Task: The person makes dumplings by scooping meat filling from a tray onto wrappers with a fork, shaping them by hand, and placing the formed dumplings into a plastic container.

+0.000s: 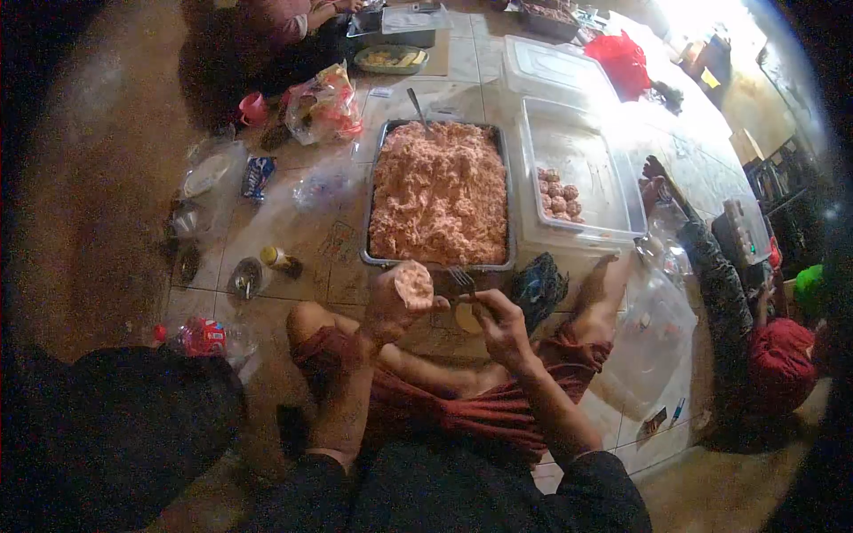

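Right now, the left hand (386, 306) is partly closed around a pink lump (414, 284), its rounded face bare at the top; the hidden fingers leave me unable to tell how firm the hold is. The right hand (502, 327) has its fingers bent shut on the handle of a fork (461, 278), tines pointing away. Below both hands lie the person's shorts (480, 416): if the grip loosens, or squeezes too hard, the lump, which looks soft, could slip and land there.

Just ahead stands the tray (511, 213) heaped with mix (440, 191). The fork's tines are by its near rim, touching or apart I cannot tell; a careless turn of the wrist might knock them on it. Right of the fork, a dark bag (538, 284) sits close enough for a stray elbow to brush.

Farther on, a spoon (416, 105) leans in the mix and could topple if the tray is bumped. Beside the tray, balls (558, 194) crowd one side of the clear box (586, 151); packed like that, they may stick together or lose shape if pressed.
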Demonstrator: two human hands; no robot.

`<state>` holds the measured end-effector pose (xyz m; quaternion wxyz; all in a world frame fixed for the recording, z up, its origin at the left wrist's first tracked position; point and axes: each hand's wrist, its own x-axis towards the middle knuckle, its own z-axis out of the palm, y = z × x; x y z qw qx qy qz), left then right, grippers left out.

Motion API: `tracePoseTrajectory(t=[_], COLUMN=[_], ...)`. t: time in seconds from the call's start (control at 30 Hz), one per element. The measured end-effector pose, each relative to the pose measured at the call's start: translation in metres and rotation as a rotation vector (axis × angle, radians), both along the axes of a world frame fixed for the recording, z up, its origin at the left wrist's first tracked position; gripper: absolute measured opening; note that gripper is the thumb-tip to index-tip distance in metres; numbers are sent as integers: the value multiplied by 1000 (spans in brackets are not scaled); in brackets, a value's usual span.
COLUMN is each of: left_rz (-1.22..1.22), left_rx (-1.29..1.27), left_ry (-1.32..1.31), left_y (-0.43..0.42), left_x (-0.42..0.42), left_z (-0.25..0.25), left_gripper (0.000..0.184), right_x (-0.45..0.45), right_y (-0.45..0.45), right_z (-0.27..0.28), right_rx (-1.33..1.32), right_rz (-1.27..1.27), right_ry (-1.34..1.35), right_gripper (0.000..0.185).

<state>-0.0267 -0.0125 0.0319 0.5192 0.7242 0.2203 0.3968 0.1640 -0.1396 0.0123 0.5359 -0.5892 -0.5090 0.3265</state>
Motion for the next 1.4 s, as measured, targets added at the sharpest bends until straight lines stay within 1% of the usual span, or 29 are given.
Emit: tracePoseTrajectory(t=[0.03, 0.1, 0.13, 0.2, 0.23, 0.37, 0.43, 0.47, 0.53, 0.6, 0.63, 0.67, 0.73, 0.77, 0.8, 0.83, 0.87, 0.9, 0.93, 0.97, 1.0, 1.07, 1.1, 1.13, 1.2, 1.23, 1.3, 1.33, 1.4], left_rz=[17, 22, 26, 23, 13, 16, 59, 87, 169, 278, 311, 290, 9, 73, 74, 235, 394, 393, 215, 129, 40, 16, 14, -14, -43, 9, 116, 169, 221], left_rx=[-20, -71, -86, -115, -139, -216, -183, -159, -71, 4, 8, -33, -177, -169, -171, -49, 75, 74, 89, 99, 106, -99, -98, -260, -420, -351, -211, -138, -66], left_ry=[-15, 13, 21, 27, 28, 26, 44, 55, 73, 41, -1, -45, 122, 229, 229, 170, 109, 110, 53, 25, -2, 204, 205, 117, 26, 49, 94, 116, 140], left_y=[5, 4, 3, 1, 0, -4, -9, -9, -4, -1, 2, 5, 14, 12, 6, 0, -2, 5, 16, 16, 15, 0, 0, 1, -1, -4, -11, -13, -10], left_x=[0, -4, -6, -11, -13, -17, -11, -7, -6, -8, -11, -17, -37, -35, -26, -17, -11, -15, -24, -26, -25, -29, -29, -29, -26, -23, -13, -10, -13], left_z=[-26, -28, -28, -22, -21, -22, -25, -29, -35, -25, -23, -26, -24, -22, -7, 9, 19, 3, -25, -23, -4, 36, 29, 16, 12, 10, 12, 13, 14], left_gripper=[29, 30, 31, 32, 32, 35, 36, 37, 38, 39, 40, 41, 49, 51, 51, 51, 52, 52, 51, 51, 51, 51, 51, 47, 43, 42, 38, 37, 35], right_x=[-1, -6, -8, -17, -22, -32, -40, -39, -33, -23, -19, -17, -15, -14, -16, -21, -22, -24, -25, -30, -34, -39, -41, -43, -49, -53, -56, -54, -45], right_y=[-3, -11, -14, -16, -14, -9, -4, -2, 2, 3, 1, -3, -9, -11, -13, -16, -18, -19, -21, -21, -21, -18, -17, -17, -12, -9, -4, -2, -1], right_z=[-8, -15, -17, -16, -21, -23, -27, -22, -8, -3, -1, 1, 5, 6, 1, -10, -21, -32, -42, -34, -30, -38, -40, -42, -30, -26, -19, -16, 1], right_rx=[0, -213, -215, -353, -236, -210, 58, 56, 93, 78, 58, 53, -176, -244, -246, -275, -278, -281, -285, -346, -406, -358, -309, -308, -8, -9, 95, 96, -5], right_rz=[1, 115, 115, 220, 257, 318, 169, 169, 95, 67, 36, 42, 65, 110, 111, 160, 178, 195, 212, 225, 237, 245, 252, 251, 294, 293, 144, 145, 71], right_ry=[1, 289, 291, 463, 419, 393, -16, -15, -295, -279, -266, -266, 76, 73, 73, 251, 268, 286, 304, 411, 519, 524, 527, 527, 369, 368, -65, -66, -152], right_gripper=[22, 19, 19, 21, 23, 22, 24, 24, 28, 27, 27, 27, 27, 21, 21, 21, 21, 21, 22, 22, 22, 23, 24, 24, 20, 20, 23, 23, 27])
